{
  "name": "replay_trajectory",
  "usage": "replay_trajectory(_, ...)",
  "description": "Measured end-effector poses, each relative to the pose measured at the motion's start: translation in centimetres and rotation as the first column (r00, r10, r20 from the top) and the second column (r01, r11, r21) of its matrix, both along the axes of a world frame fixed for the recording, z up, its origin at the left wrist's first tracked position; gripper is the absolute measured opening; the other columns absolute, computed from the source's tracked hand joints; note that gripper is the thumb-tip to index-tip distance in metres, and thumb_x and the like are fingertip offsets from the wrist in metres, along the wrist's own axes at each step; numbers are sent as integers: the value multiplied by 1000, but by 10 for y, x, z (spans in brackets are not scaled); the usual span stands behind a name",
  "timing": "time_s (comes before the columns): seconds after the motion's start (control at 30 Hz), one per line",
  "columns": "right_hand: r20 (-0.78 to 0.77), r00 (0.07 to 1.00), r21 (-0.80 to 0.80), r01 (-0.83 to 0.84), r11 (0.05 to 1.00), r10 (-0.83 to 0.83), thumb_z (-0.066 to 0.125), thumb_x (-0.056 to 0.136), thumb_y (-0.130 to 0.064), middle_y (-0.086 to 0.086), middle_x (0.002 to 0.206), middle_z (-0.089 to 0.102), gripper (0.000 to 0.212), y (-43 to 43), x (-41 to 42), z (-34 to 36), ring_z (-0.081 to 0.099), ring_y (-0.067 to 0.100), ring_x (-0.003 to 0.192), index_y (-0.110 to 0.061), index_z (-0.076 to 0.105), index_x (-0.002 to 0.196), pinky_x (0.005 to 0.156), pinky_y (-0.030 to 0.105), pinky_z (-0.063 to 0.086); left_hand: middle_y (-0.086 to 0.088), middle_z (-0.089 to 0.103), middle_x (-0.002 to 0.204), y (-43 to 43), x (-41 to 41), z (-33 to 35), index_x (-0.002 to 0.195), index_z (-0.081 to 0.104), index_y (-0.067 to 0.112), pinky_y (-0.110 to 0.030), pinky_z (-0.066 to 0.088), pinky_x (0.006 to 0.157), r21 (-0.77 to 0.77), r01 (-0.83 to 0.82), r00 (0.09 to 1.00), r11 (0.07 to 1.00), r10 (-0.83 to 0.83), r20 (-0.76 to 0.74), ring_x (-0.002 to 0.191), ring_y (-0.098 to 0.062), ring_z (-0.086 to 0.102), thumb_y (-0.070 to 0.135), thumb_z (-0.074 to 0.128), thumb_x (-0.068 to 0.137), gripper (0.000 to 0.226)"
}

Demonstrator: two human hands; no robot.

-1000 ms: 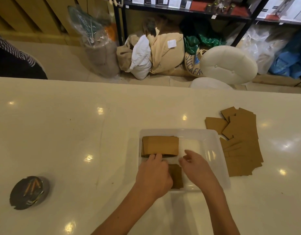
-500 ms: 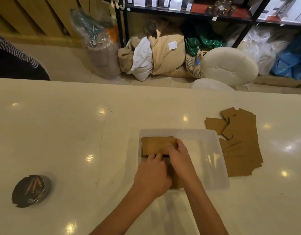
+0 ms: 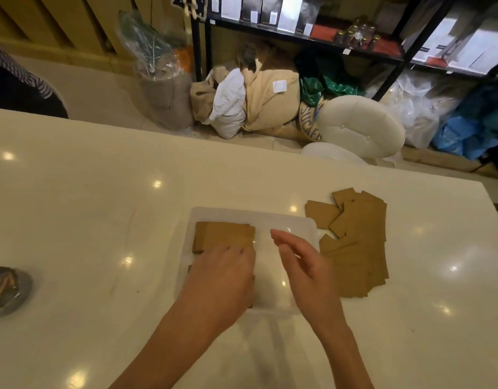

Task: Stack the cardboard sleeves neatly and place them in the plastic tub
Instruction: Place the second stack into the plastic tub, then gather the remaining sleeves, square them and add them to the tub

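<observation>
White glossy table (image 3: 88, 206) with a shelf and some sacks on the floor behind it. Clear plastic tub (image 3: 256, 214) sits in front of the person, and a tidy stack of cardboard sleeves (image 3: 224, 235) lies in its 10 o'clock corner. Left hand (image 3: 222, 276) lies palm down in the tub at 7 o'clock, fingers fairly straight, tips touching the near edge of that stack. A bit of brown pokes out from under it, can't tell how much. Right hand (image 3: 304, 265) hovers over the tub's 3 o'clock half, fingers loose, holding nothing. Messy loose pile of sleeves (image 3: 357, 242) lies on the table just beside the tub at 3 o'clock. Small dark dish (image 3: 6, 290) sits way off at 9 o'clock.
</observation>
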State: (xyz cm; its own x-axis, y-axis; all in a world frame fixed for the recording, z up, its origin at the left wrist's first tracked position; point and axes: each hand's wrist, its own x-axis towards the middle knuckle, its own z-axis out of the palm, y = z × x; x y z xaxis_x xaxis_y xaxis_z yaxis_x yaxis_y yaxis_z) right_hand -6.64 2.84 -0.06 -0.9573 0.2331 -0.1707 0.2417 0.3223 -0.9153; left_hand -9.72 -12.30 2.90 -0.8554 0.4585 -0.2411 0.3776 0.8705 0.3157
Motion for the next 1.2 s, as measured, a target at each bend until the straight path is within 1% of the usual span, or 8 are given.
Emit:
replay_trajectory(0.13,-112,990,-16,79,997,-80,54,98,-10,-17,111,72,27,72,25,6,63,-3,110,-22,72,114,90,11,48,19,64,108,71,35,14,113,61,31,-14,48,82,618,-243,970,748,183,160,99,1,58,10,45,97,31)
replay_trajectory(0.23,-61,994,58,96,994,-92,56,98,-13,-14,109,72,24,136,34,-9,65,0,105,-24,72,111,84,12,51,14,68,104,137,56,-12,108,65,27,-18,52,83,737,-342,938,584,166,304,96,1,62,4,47,94,32)
replay_trajectory(0.37,114,990,216,51,975,-78,61,95,-22,-3,116,68,21,208,39,-49,64,9,99,-28,66,114,80,21,50,-1,52,139,209,60,-56,134,53,22,-25,37,111,592,-254,967,765,190,170,131,-12,45,14,49,100,35)
replay_trajectory(0.5,242,967,309,-3,951,-76,65,90,-35,11,121,63,50,242,26,-75,61,26,104,-14,55,134,85,34,50,-19,-1,163,245,19,-89,155,1,18,-53,5,122,9,-188,976,982,186,118,150,-38,-7,19,65,90,90)
replay_trajectory(0.6,249,968,361,-72,930,-22,66,81,-55,14,120,58,67,244,9,-87,55,30,106,-15,49,131,92,41,51,-22,7,161,255,-1,-105,155,-6,22,-56,15,118,-57,-222,962,973,228,147,147,-42,8,21,55,94,86)
replay_trajectory(0.7,288,957,347,-65,936,-40,70,82,-48,15,126,50,69,237,-9,-90,49,33,116,-13,42,135,95,38,44,-18,25,152,259,-7,-108,154,1,24,-53,29,111,-115,-223,963,968,237,128,136,-41,27,36,66,85,96)
replay_trajectory(0.97,191,966,113,-198,974,174,66,88,-26,6,138,51,62,239,-16,-85,54,23,119,-25,38,143,101,39,48,-4,42,141,243,3,-121,143,18,32,-48,44,105,273,-462,872,844,376,312,127,-26,45,57,88,38,129)
replay_trajectory(1.2,62,963,230,-268,936,261,61,93,-23,1,138,45,62,233,11,-66,48,19,125,-24,31,147,104,30,41,4,51,110,236,29,-122,115,45,22,-28,47,85,333,-425,904,842,380,196,100,-14,51,50,83,60,72)
